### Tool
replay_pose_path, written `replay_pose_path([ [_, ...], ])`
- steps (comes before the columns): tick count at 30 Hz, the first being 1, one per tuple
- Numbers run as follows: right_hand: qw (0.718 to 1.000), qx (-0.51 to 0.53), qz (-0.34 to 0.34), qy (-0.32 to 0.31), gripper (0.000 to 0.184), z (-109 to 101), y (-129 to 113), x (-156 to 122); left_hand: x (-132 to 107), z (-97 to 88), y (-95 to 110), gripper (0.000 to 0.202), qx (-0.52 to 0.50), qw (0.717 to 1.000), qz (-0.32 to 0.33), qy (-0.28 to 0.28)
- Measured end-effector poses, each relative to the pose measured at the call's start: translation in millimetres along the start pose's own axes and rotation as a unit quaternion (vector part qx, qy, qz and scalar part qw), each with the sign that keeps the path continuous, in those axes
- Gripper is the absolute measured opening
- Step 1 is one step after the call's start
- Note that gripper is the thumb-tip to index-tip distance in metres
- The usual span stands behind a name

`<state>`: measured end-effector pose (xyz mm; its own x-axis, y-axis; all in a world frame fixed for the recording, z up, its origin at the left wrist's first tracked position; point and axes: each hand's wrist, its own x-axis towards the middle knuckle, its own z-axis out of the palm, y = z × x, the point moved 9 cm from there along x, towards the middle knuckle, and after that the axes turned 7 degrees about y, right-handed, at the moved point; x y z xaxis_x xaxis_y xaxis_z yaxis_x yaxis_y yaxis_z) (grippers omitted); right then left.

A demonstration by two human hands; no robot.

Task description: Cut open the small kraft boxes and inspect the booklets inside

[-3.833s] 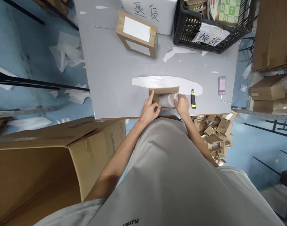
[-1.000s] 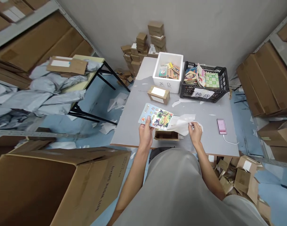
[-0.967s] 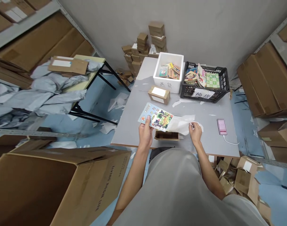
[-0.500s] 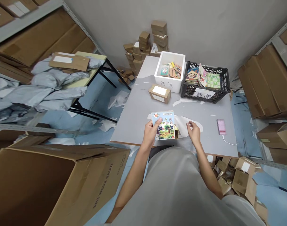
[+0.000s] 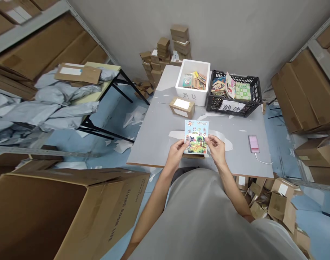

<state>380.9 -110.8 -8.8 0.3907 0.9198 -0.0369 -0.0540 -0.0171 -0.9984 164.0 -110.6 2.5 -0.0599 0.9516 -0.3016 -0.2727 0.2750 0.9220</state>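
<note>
A small picture book with a light blue top and a painted landscape on its cover is held up over the near part of the table. My left hand grips its left edge, thumb on the cover. On the opposite edge, my right hand pinches the book the same way. Beneath the book, part of a brown thing shows at the table's near side; most of it is hidden. Beyond the book lies a closed cardboard box with white labels.
A white foam box and a black plastic crate, both holding books, stand at the table's far side. A pink-screened phone with a cable lies right. A big open carton stands left; opened boxes lie on the floor right.
The book has moved right and slightly away from me. My right hand, apart from it before, has come in and taken hold of its right edge.
</note>
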Motion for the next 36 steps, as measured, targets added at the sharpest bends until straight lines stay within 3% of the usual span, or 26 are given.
replay_pose_path([
  [4,0.994,-0.068,-0.075,0.034,0.042,-3,-20,-9,-2,-7.8,-3,0.064,-0.001,1.000,0.012,0.025],
  [6,0.979,-0.118,-0.150,0.066,0.038,-4,-42,-21,-2,-9.2,4,0.059,0.014,0.998,0.045,0.036],
  [8,0.970,-0.142,-0.190,0.054,0.035,4,-58,-35,-4,-9.5,15,0.053,0.040,0.994,0.091,0.056],
  [11,0.977,-0.128,-0.166,-0.023,0.038,27,-62,-49,-14,-2.5,30,0.041,0.067,0.983,0.152,0.077],
  [13,0.982,-0.116,-0.143,-0.044,0.046,37,-59,-54,-23,9.0,37,0.034,0.077,0.979,0.176,0.063],
  [18,0.996,-0.052,-0.076,0.009,0.047,23,-49,-39,-44,33.4,49,0.031,0.118,0.974,0.191,-0.022],
  [21,0.999,-0.007,-0.049,0.012,0.051,13,-47,-30,-40,20.1,55,0.020,0.117,0.974,0.191,0.009],
  [28,1.000,0.025,-0.014,-0.009,0.055,8,-42,-28,-22,-11.1,56,0.021,0.093,0.978,0.175,0.072],
  [32,0.999,0.040,-0.008,-0.015,0.057,9,-42,-27,-18,-13.1,55,0.025,0.105,0.975,0.179,0.077],
  [36,0.997,0.072,0.006,-0.017,0.058,12,-36,-23,-9,-0.3,36,0.046,0.088,0.989,0.116,0.017],
])
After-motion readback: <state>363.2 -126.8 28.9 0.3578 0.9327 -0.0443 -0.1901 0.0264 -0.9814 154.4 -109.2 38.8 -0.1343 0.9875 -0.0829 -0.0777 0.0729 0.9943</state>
